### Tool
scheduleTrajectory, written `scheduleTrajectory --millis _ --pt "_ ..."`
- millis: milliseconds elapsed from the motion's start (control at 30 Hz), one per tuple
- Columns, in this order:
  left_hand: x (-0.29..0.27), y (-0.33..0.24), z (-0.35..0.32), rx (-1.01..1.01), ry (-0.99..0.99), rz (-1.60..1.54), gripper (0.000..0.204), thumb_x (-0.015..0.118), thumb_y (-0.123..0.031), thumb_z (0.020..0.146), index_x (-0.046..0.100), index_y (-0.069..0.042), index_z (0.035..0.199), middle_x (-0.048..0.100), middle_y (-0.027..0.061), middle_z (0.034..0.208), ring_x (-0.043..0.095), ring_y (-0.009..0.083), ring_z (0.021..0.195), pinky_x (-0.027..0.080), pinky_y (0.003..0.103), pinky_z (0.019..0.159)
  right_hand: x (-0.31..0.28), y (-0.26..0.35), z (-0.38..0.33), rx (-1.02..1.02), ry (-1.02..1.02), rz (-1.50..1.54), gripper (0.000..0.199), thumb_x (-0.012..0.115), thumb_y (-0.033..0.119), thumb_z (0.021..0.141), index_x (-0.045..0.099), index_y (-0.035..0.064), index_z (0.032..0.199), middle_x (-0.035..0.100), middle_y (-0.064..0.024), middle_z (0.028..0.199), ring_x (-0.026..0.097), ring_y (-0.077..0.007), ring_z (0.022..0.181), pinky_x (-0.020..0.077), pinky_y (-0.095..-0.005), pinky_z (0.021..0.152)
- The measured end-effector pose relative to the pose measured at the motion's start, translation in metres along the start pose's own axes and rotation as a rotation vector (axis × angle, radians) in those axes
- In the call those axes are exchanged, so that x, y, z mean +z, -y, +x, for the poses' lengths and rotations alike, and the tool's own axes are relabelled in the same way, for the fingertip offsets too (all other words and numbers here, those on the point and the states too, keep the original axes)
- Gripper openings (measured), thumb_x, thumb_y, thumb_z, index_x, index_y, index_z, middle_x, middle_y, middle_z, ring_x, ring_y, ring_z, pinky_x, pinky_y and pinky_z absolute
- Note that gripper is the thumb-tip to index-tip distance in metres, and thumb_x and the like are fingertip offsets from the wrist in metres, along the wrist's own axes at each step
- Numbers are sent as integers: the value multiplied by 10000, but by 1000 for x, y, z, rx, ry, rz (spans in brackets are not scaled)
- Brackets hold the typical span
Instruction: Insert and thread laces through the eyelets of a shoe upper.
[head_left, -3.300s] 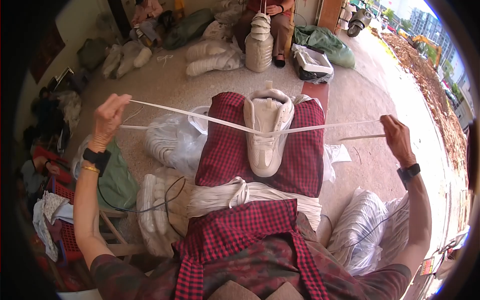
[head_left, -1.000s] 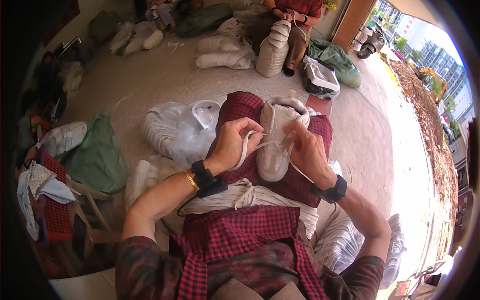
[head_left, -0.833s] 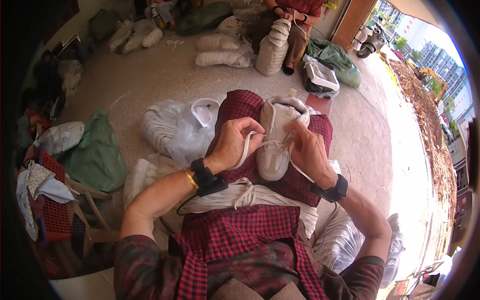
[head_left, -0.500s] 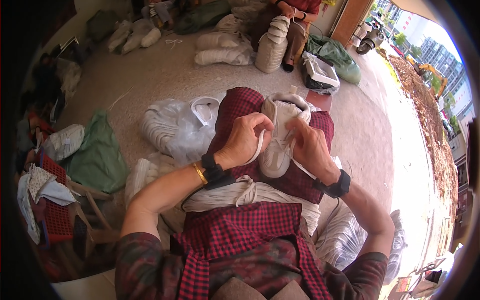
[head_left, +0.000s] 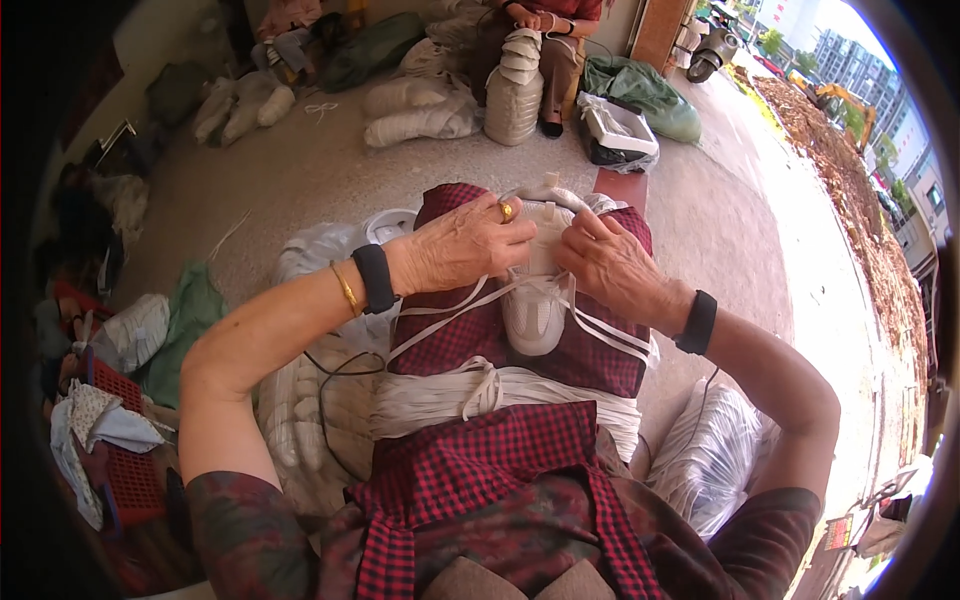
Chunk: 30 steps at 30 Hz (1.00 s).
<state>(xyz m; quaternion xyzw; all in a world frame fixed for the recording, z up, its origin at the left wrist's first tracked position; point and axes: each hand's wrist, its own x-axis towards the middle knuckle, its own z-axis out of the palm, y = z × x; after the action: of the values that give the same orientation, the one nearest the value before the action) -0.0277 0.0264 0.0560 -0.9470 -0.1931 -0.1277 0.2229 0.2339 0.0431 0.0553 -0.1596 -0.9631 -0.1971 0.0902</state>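
A pale off-white sneaker (head_left: pixel 533 322) rests on my lap, its toe toward me and its tongue (head_left: pixel 545 235) standing up between my hands. My left hand (head_left: pixel 470 240) is closed in a pinch at the left eyelet edge, and a white shoelace (head_left: pixel 440 322) trails from it in a loose loop. At the opposite edge my right hand (head_left: pixel 610 258) is also pinched, with lace strands hanging below it over my thigh. The fingers hide the lace ends. Lower down, the lace crosses the shoe's throat. A tied bundle of white laces (head_left: pixel 545 395) lies across my lap.
Plastic-wrapped white shoe parts (head_left: pixel 310 250) lie at my left, with another clear bag (head_left: pixel 705 440) at my right. A red basket (head_left: pixel 130 470) holds cloths. Farther off, a seated person works beside a stack of shoe parts (head_left: pixel 513 105) and a green sack (head_left: pixel 650 105).
Both hands have moved up along the shoe toward its collar, and my elbows have spread outward. The lace strands now hang in longer loops at both sides. The view has shifted slightly.
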Motion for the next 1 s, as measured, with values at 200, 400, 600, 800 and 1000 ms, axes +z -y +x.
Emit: scheduleTrajectory --millis 200,400,600,800,1000 --pt "-20 -3 12 -283 377 -309 345 573 -8 681 697 -110 987 499 101 1079 520 357 1101 436 473 852 1 1 -2 186 -34 402 230 730 3 682 723 58 905 604 -48 1022 501 -265 1128 467 -377 916" --pt "-13 5 33 -506 536 -508 217 594 -145 718 753 -107 860 571 131 1073 611 349 1003 433 508 807 -6 -19 10 59 154 411 171 611 6 731 711 50 862 625 -86 919 515 -295 945 422 -381 851" --pt "10 -8 16 -673 233 -667 127 669 -144 769 712 -26 793 617 130 1015 637 317 940 484 429 778 23 8 7 517 -150 667 163 643 155 794 681 35 896 603 -101 783 513 -287 808 416 -381 791" --pt "-44 -44 34 -712 31 -1120 172 629 -146 962 673 9 1023 665 47 889 628 103 790 517 266 720 5 1 0 769 -298 1658 362 488 416 1070 701 137 982 631 117 910 479 -16 822 375 -245 778" --pt "-11 -50 35 -1013 -154 -1399 260 578 -212 1025 660 34 1041 675 61 817 654 99 695 559 242 604 2 9 10 656 -403 1699 361 558 373 1052 713 47 1045 649 50 854 556 -37 817 472 -239 781"
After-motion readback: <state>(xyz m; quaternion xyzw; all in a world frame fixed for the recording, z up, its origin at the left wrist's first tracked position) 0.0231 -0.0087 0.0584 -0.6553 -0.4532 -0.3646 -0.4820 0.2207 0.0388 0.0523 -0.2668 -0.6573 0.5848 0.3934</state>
